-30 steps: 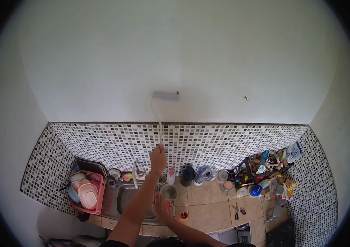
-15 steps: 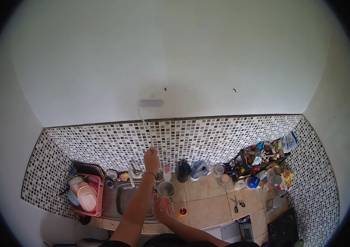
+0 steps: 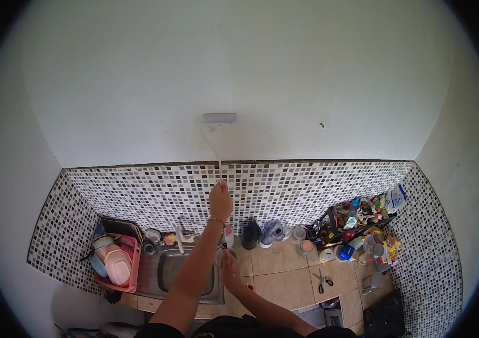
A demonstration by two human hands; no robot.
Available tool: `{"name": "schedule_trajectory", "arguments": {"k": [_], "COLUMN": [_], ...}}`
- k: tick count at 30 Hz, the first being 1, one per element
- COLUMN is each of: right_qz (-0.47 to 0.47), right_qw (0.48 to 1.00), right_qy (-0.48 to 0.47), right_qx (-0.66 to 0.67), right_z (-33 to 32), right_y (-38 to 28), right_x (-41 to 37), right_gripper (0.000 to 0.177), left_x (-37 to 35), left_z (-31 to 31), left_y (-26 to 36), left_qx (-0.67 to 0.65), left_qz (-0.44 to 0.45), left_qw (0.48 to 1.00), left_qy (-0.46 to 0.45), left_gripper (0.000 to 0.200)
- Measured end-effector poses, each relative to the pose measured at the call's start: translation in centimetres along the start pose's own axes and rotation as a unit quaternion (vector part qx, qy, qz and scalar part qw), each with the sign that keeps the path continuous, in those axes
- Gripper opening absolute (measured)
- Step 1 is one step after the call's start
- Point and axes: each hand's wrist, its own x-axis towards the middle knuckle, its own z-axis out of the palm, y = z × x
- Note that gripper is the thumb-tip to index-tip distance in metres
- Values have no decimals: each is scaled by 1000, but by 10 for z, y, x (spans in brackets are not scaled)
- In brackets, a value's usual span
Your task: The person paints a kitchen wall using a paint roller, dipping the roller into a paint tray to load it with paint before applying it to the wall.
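A paint roller (image 3: 220, 118) with a pale sleeve lies level against the white wall, above the tiled band. Its thin frame runs down to my left hand (image 3: 221, 201), whose fingers are wrapped round the handle in front of the mosaic tiles. Lower down, over the counter beside the sink (image 3: 167, 270), my right hand (image 3: 230, 271) is closed on the dark lower part of the roller's handle. My forearms hide part of the sink and the counter's front edge.
A pink dish rack (image 3: 136, 265) stands left of the sink by the faucet (image 3: 180, 239). Behind my right hand are a dark container (image 3: 251, 235) and a large clear bottle (image 3: 272, 234). Scissors (image 3: 322, 280), jars, a cluttered black rack and a black stove (image 3: 385, 316) are on the right.
The roller has moved up the wall and slightly right, over the dark mark there. Both my hands have risen and shifted right with the handle.
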Motion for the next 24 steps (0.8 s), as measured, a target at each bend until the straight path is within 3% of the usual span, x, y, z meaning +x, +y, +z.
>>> {"name": "schedule_trajectory", "arguments": {"k": [3, 8, 11, 12, 15, 18, 21, 24], "right_qz": [-6, -13, -28, -37, -24, 24, -12, -9], "right_qw": [999, 999, 1000, 999, 996, 999, 999, 999], "right_qy": [-13, -10, 0, -1, 1, -17, -26, -33], "right_qx": [-34, 30, -7, -33, -91, -37, -34, -35], "right_z": [-7, 14, 7, -3, -26, -38, -40, -34], "right_y": [-6, -43, -36, -29, -9, -48, -56, -106], "right_x": [10, 23, 21, 20, 1, -3, 24, 40], "right_gripper": [57, 58, 60, 60, 66, 62, 63, 64], "left_x": [12, 37, 41, 38, 7, 12, 44, 76], "left_z": [10, -5, 8, 16, 26, 33, 34, 14], "left_y": [4, 41, 17, 0, -26, -18, 8, 74], "left_qx": [-20, -42, -69, -175, -236, -254, -186, -222], "left_qz": [19, 59, 36, -25, -114, -122, -38, -2], "left_qw": [1000, 997, 997, 982, 960, 955, 981, 974], "left_qy": [12, -4, -25, -68, -97, -95, -40, -45], "left_gripper": [49, 49, 48, 44, 40, 40, 49, 44]}}
